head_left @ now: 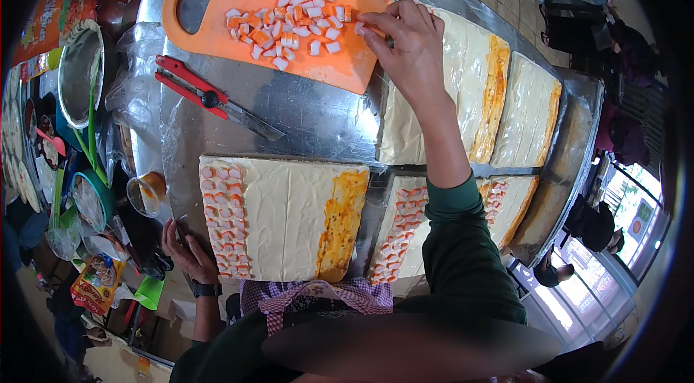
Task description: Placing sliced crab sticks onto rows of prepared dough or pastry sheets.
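Observation:
My right hand [410, 43] reaches over the right end of an orange cutting board [217, 36]. Between its thumb and forefinger is a small piece of crab stick [359, 27]. A heap of chopped orange-and-white crab stick [285, 22] lies on the board, just left of that hand. Nearest me is a sheet of dough [282, 217] spread with pale cream, with an orange-brown band along its right side and rows of crab stick pieces [225, 220] along its left. My left hand [189, 256] rests at the table's near edge beside this sheet, fingers apart, holding nothing.
A red utility knife [210, 97], blade out, lies below the board. More cream-spread sheets [524, 112] sit to the right, some with crab stick rows. A clear cup [147, 194], a metal pot [79, 72] and a teal bowl [92, 199] stand at left. People are in the background at right.

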`<act>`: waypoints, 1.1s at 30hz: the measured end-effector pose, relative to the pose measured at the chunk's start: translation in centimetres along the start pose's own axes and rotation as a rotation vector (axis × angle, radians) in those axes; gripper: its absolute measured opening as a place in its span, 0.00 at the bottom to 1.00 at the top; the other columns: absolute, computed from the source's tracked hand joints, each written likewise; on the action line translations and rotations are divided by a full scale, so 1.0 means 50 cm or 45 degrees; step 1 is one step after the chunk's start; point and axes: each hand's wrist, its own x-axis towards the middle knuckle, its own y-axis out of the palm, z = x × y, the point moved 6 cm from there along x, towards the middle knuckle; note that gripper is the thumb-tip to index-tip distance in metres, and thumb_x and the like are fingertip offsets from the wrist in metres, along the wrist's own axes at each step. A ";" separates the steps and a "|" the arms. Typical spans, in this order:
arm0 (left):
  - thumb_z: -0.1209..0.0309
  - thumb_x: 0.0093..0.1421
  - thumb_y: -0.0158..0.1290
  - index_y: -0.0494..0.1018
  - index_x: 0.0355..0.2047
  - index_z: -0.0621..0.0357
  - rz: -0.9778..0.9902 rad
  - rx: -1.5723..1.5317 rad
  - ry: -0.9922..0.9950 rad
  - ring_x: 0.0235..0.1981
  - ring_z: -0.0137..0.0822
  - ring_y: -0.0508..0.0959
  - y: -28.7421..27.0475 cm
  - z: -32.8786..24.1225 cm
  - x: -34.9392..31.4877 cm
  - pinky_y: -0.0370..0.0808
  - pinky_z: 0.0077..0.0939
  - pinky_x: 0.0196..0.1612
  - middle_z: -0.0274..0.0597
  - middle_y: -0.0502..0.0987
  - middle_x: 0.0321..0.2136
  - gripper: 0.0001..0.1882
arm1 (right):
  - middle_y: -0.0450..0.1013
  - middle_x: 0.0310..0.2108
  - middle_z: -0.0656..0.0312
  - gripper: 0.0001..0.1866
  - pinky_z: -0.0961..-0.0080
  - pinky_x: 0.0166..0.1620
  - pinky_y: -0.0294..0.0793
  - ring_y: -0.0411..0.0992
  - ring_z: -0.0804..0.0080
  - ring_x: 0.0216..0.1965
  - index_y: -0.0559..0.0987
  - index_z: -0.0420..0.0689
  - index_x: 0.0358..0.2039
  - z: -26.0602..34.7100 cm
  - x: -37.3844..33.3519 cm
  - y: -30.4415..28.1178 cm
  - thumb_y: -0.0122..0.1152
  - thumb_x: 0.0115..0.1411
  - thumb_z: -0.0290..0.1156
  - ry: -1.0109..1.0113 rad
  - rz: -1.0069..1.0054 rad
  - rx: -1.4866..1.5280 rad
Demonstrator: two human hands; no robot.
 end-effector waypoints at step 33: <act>0.65 0.65 0.42 0.62 0.57 0.61 0.014 0.063 0.015 0.58 0.49 0.63 -0.004 -0.004 0.001 0.57 0.43 0.60 0.52 0.65 0.55 0.21 | 0.67 0.27 0.69 0.07 0.67 0.43 0.58 0.66 0.70 0.34 0.82 0.54 0.27 0.041 -0.026 -0.013 0.70 0.45 0.35 0.053 -0.079 0.252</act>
